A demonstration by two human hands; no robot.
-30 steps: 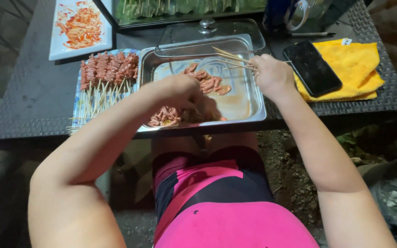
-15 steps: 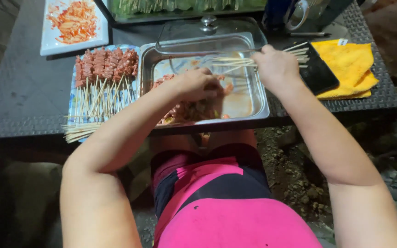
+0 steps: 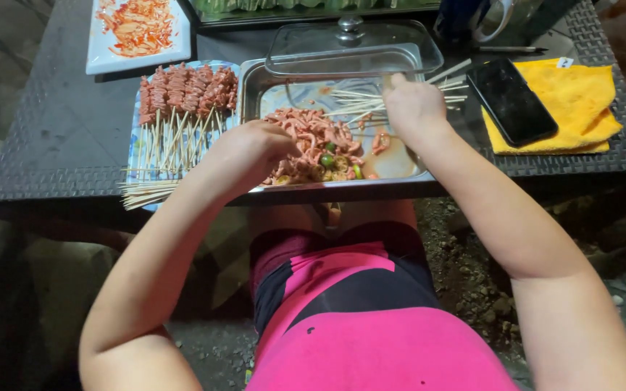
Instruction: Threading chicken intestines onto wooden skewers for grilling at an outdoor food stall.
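I see left hand (image 3: 249,153) fingers curled into meat pile (image 3: 313,142) in metal tray (image 3: 255,80). Right hand (image 3: 413,107) clenched on bare sticks (image 3: 356,101) over tray's far side. Finished skewers (image 3: 182,94) just left; phone (image 3: 512,100) on yellow cloth (image 3: 581,94) right.

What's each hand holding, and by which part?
Right hand grips a bunch of bare wooden skewers by one end, over the metal tray. Left hand rests on the meat pieces; its grip is hidden.
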